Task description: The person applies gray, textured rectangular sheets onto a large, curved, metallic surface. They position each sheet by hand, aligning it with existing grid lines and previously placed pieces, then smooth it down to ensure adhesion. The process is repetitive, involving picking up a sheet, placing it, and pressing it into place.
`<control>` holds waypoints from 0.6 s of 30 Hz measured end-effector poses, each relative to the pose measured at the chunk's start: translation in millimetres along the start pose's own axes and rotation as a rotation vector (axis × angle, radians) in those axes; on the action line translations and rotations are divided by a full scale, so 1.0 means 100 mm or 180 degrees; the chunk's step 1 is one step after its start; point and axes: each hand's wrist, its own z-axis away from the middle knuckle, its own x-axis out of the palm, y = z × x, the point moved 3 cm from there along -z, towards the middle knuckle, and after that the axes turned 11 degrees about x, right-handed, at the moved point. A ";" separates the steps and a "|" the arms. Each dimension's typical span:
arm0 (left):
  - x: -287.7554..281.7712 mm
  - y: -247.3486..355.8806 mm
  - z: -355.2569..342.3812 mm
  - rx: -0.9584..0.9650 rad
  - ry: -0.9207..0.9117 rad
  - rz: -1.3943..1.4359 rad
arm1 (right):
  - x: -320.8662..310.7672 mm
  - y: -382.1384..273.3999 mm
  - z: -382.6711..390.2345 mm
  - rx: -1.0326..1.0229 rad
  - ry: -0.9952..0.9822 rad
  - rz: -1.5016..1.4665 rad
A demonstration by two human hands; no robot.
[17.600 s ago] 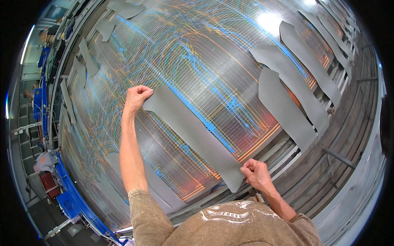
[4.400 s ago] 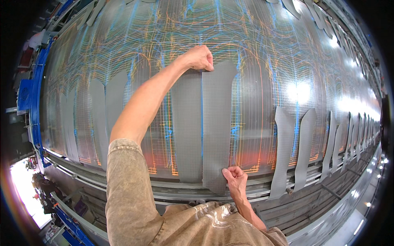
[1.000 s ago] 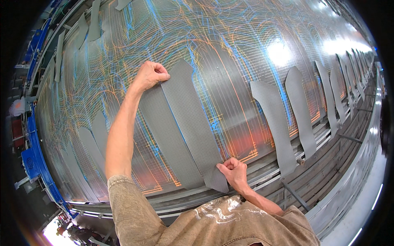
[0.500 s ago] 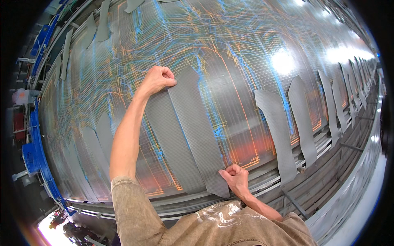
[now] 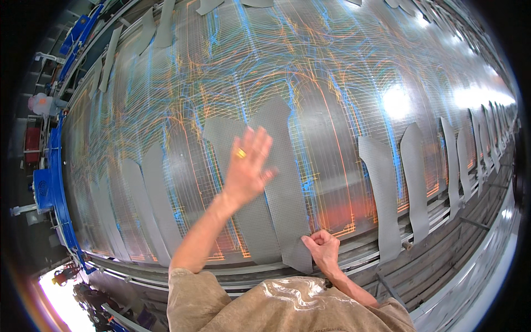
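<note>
On the table (image 5: 329,177), the left hand (image 5: 248,170) has released its grip; the right hand (image 5: 324,248) still pinches grey sheeting (image 5: 289,213).

A long, grey, shiny surface (image 5: 332,182) stretches away to the right in front of me, crossed by a web of blue, orange and yellow lines and broken by white glare (image 5: 395,103). Metal rails (image 5: 124,276) run along its near edge, with dark grey slats (image 5: 434,253) on the right. Over on the left I see a blue frame (image 5: 56,177) near a red case (image 5: 32,145), while strong white light (image 5: 58,299) fills the lower corner.
</note>
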 end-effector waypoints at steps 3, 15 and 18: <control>0.25 0.42 0.17 0.0012 -0.0579 0.0099 | -0.01 -0.01 0.00 -0.0049 -0.0036 -0.0022; 0.47 0.01 -0.30 -0.0377 -0.0451 -0.0089 | -0.02 0.00 0.00 -0.0174 -0.0047 0.0017; 0.52 -0.03 -0.32 -0.0393 -0.0438 -0.0090 | 0.00 -0.02 0.01 -0.0198 -0.0067 -0.0044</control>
